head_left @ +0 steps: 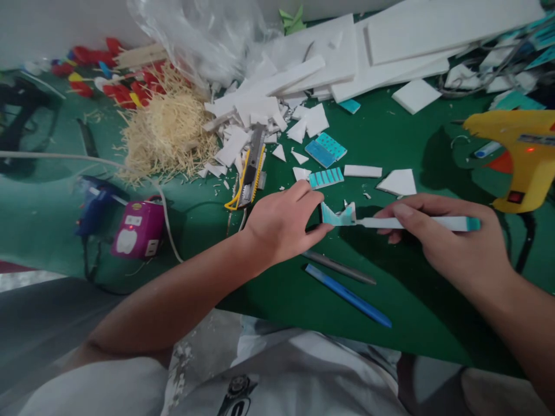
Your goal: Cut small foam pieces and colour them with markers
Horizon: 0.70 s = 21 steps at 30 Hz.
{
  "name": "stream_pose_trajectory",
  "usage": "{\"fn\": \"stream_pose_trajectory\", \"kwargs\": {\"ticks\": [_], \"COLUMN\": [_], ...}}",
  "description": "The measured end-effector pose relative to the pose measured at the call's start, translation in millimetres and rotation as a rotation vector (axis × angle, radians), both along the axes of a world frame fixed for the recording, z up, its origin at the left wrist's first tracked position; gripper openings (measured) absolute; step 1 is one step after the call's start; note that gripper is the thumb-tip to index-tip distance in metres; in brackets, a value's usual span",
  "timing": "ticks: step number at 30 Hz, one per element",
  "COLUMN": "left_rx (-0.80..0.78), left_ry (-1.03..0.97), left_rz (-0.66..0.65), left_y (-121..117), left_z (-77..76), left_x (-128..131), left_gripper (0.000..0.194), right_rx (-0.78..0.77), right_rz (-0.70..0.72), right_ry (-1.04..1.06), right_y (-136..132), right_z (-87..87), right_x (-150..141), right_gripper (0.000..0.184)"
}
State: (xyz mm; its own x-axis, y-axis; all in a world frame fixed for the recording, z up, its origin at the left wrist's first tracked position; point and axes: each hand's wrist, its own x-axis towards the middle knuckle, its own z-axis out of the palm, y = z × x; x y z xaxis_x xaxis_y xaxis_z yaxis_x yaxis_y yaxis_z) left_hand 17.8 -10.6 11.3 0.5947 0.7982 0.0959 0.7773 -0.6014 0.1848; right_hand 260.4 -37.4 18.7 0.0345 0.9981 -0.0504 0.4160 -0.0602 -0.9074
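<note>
My left hand (pixel 288 222) grips the left end of a small foam board piece (pixel 340 215), coloured partly turquoise, with a notched upper edge. In my right hand (pixel 451 237) is a white marker (pixel 416 223) with a turquoise end; its tip meets the right end of the piece. Just above my left fingers lies a turquoise foam strip with dark stripes (pixel 326 178). Behind it rests a blue dotted foam piece (pixel 326 149). A dark pen (pixel 340 267) and a blue marker (pixel 348 295) lie on the table nearer my body.
A yellow utility knife (pixel 250 170) lies left of centre by white foam scraps (pixel 251 110) and straw (pixel 169 127). At right stands a yellow glue gun (pixel 518 150), its light red. A purple power socket block (pixel 139 228) with cables sits at left. Foam sheets (pixel 416 46) fill the back.
</note>
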Motion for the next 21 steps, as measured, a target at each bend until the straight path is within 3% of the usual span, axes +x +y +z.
{"fn": "stream_pose_trajectory", "kwargs": {"ticks": [4, 16, 21], "left_rx": [-0.009, -0.021, -0.023], "left_ry": [0.007, -0.001, 0.007], "left_rz": [0.003, 0.006, 0.009], "left_y": [0.0, 0.4, 0.6], "left_z": [0.5, 0.0, 1.0], "left_x": [-0.3, 0.5, 0.9], "left_gripper": [0.030, 0.029, 0.029], "right_rx": [0.067, 0.003, 0.036], "right_rz": [-0.041, 0.006, -0.024], "right_ry": [0.007, 0.023, 0.016], "right_y": [0.1, 1.4, 1.6], "right_z": [-1.6, 2.8, 3.4], "right_x": [1.4, -3.1, -0.9], "right_gripper": [0.021, 0.025, 0.017]}}
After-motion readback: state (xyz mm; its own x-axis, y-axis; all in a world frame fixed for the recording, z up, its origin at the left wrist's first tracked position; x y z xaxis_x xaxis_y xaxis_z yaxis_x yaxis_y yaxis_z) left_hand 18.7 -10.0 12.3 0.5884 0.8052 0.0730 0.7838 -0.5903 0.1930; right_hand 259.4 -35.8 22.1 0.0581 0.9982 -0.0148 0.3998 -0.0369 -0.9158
